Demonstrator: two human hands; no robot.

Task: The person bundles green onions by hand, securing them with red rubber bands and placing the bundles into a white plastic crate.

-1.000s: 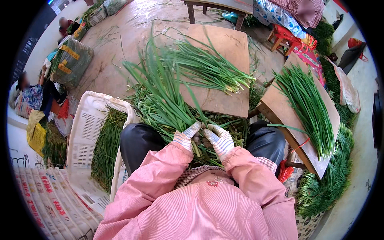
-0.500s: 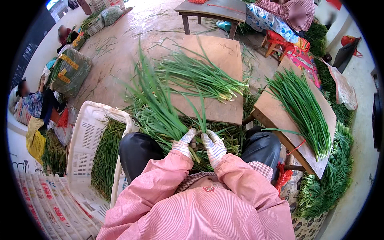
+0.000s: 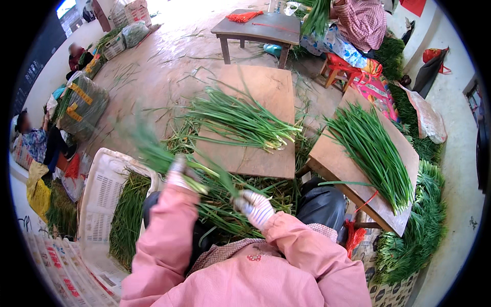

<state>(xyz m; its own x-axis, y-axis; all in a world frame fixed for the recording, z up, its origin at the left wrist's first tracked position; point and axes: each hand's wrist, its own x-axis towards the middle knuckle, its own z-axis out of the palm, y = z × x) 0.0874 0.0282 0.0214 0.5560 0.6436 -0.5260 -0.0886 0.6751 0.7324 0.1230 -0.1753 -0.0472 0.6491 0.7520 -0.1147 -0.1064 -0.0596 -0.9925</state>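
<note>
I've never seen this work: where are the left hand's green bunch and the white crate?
Green bunch [image 3: 155, 153], head view, on its blurred leaves.
White crate [image 3: 100, 203], head view, on its slotted wall.

The person is wearing a pink, faintly striped smock [image 3: 255, 286] with long, loose sleeves [image 3: 159, 245] in matching pink. A small red motif [image 3: 254, 258] is sitting near the smock's far edge. Just beyond that edge, brownish checked cloth [image 3: 225, 250] is showing. Beyond the smock's cuffs, pale gloves [image 3: 263, 211] are covering the left hand [image 3: 176, 176] and the right hand [image 3: 252, 205], the latter displaying bluish stripes. Farther beyond the smock, dark, smooth legwear [image 3: 325, 211] is showing.
</note>
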